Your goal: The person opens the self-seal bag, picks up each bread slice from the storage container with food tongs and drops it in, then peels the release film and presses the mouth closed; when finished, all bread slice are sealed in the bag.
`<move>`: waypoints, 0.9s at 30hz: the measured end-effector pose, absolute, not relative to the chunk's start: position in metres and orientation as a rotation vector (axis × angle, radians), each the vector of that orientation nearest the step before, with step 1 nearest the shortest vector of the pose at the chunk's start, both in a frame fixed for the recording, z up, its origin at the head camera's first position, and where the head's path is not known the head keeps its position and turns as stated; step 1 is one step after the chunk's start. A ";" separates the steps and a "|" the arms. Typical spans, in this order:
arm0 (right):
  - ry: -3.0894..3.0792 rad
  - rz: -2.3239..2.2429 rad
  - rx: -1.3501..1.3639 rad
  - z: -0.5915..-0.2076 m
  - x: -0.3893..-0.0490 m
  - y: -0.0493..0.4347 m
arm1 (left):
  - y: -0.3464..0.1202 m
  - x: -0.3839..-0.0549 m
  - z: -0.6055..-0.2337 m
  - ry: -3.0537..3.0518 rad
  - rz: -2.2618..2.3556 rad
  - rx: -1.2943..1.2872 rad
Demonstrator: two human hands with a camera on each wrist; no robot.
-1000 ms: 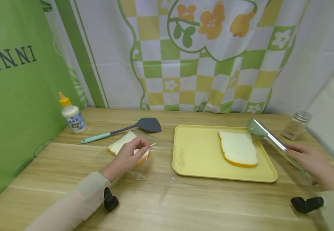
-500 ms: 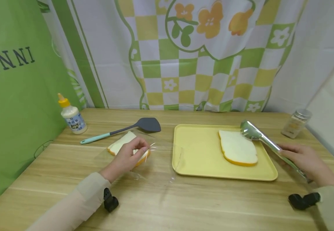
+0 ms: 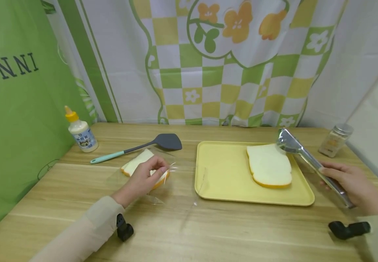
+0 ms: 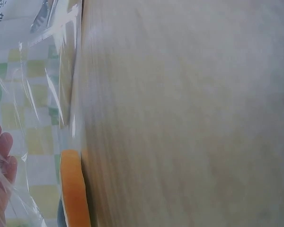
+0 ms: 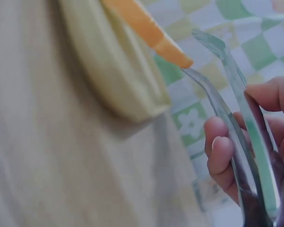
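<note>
My left hand [image 3: 148, 173] pinches the edge of a sheet of clear plastic wrapping [image 4: 38, 85] between thumb and fingertips. Below that hand, partly covered by it, a white bread slice [image 3: 139, 162] with orange crust lies among the plastic. At the right, the metal tongs [image 3: 311, 161] are in my right hand [image 3: 350, 180], fingers and thumb on opposite arms. The tongs' head overlaps the far right corner of a second bread slice [image 3: 269, 164] on the yellow tray [image 3: 221, 171]. In the right wrist view, one tong tip meets the raised crust while the other stands apart.
A squeeze bottle [image 3: 82, 135] with a yellow cap stands at the back left. Near it lies a spatula [image 3: 136, 146] with a dark head and mint handle. A glass jar [image 3: 335, 140] with a metal lid stands behind the right hand. A patterned curtain [image 3: 234, 62] hangs behind the table.
The tongs moved left to the bread slice on the tray, then back up and right. The slice's far right corner has risen. My left hand has stayed in place.
</note>
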State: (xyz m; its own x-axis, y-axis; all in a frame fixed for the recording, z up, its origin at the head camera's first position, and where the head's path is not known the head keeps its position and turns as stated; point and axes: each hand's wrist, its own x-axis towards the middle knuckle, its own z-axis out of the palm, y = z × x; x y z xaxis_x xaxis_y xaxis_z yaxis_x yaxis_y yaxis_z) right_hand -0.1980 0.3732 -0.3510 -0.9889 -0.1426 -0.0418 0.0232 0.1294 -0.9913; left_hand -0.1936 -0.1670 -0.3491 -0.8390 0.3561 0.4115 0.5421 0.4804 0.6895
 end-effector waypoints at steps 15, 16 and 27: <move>2.959 -1.240 -0.161 -0.295 -0.174 0.308 | -0.166 -0.191 -0.346 -2.508 -1.300 -0.763; 2.993 -1.210 -0.178 -0.293 -0.171 0.302 | -0.166 -0.191 -0.345 -2.508 -1.300 -0.761; 3.173 -1.038 -0.219 -0.302 -0.137 0.254 | -0.166 -0.190 -0.347 -2.513 -1.301 -0.756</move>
